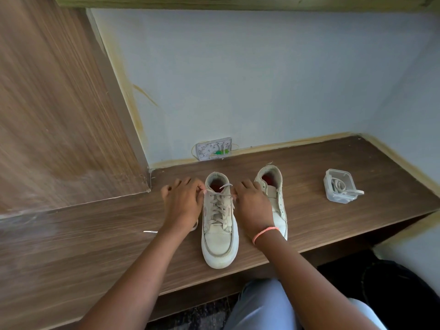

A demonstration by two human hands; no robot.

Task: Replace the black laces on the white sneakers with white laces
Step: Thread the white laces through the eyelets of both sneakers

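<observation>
A wooden shelf holds everything. Between the hands stands a white sneaker with a white lace. The left hand and right hand each pinch a lace end, pulled apart. Another sneaker sits behind the right hand. A small plastic box lies far right.

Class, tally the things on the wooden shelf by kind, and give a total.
Sneakers: 2, one laced, one unlaced
Plastic boxes: 1, holding a spare lace
Spare laces: 1
Wall plates: 1
Total: 5
</observation>
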